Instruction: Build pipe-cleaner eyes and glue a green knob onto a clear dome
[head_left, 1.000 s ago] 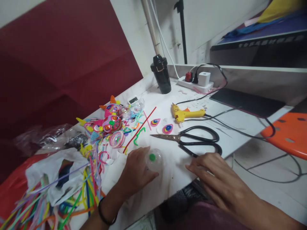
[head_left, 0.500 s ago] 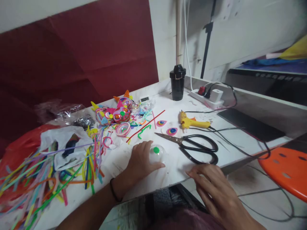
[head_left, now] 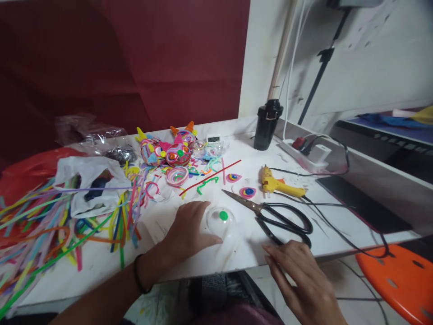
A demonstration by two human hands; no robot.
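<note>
My left hand (head_left: 191, 229) is open beside a clear plastic dome (head_left: 216, 220) with a green dot on top, thumb and fingers spread around its left side. Over the table's front edge, my right hand (head_left: 301, 273) has its thumb and fingers drawn together; whatever they may hold is hidden. Just beyond it lie black-handled scissors (head_left: 259, 207), blades pointing left. Two teardrop eye shapes, one nearer (head_left: 248, 192) and one farther (head_left: 233, 178), lie past the blades. A red pipe cleaner (head_left: 211, 177) and a curled green pipe cleaner (head_left: 206, 183) are behind the dome.
Loose pipe cleaners (head_left: 50, 234) and a white plastic bag (head_left: 67, 174) cover the left side. Colourful decorated balls (head_left: 179, 153) stand behind. A yellow glue gun (head_left: 280, 186), its cord, a dark phone-like slab (head_left: 365, 203), a power strip (head_left: 301, 155) and a black bottle (head_left: 267, 126) occupy the right.
My left hand has eased off the dome, its thumb now further left and apart from it. My right hand stays near the table edge. The camera view has turned and tilted.
</note>
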